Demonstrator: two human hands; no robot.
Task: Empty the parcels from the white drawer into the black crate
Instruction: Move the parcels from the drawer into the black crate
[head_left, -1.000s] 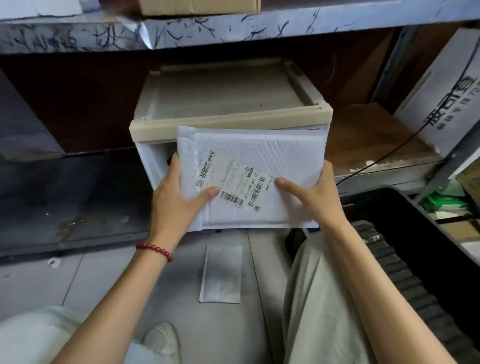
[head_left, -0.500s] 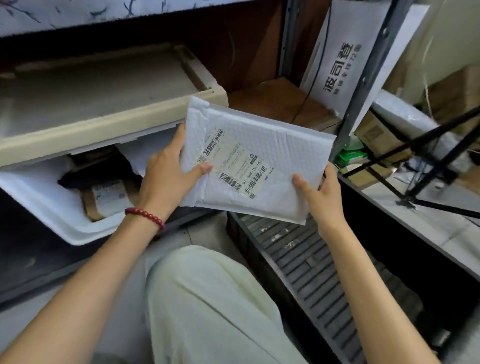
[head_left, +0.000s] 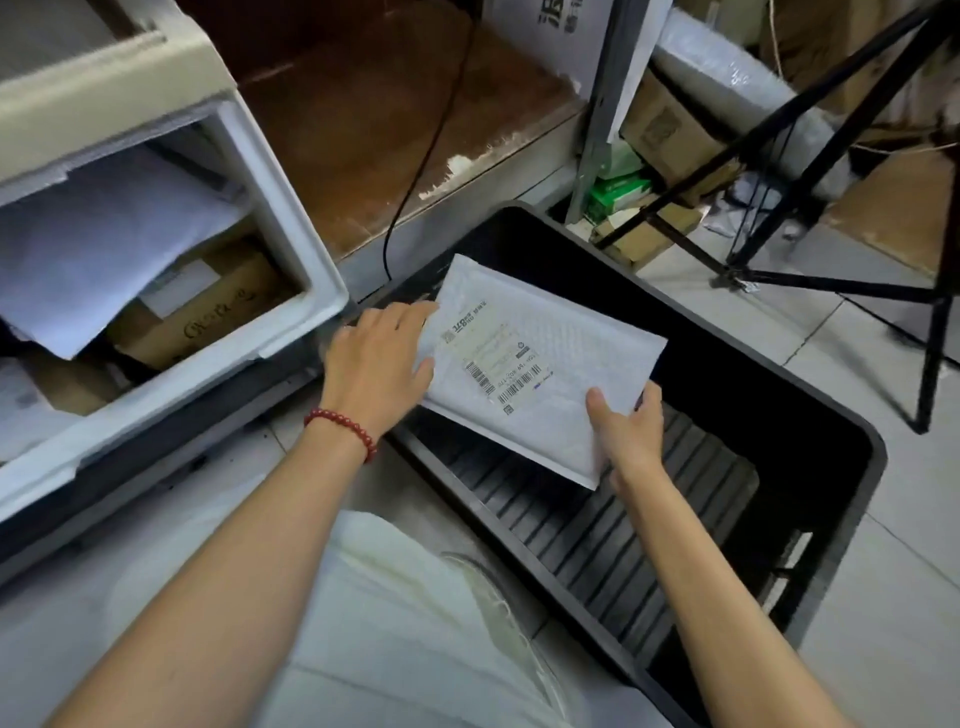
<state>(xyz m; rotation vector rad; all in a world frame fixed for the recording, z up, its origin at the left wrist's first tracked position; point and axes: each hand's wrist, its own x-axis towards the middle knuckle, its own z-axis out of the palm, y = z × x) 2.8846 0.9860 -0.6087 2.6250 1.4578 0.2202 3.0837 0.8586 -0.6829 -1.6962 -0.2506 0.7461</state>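
Both my hands hold a white padded parcel with a barcode label, tilted over the open black crate. My left hand, with a red bead bracelet at the wrist, grips its left edge. My right hand pinches the lower right corner, thumb on top. The crate's ribbed bottom shows below the parcel with nothing lying on it. At the left the white drawer stands pulled out, holding a brown cardboard box and another white mailer.
A brown wooden shelf board with a black cable runs behind the crate. A black tripod stands at the right on the tiled floor. Cardboard boxes and green packets sit behind the crate. My knee in pale trousers fills the bottom centre.
The parcel has travelled from the drawer's front rightward and down, and now hangs over the crate. My view swung right with it. Both hands kept their hold.
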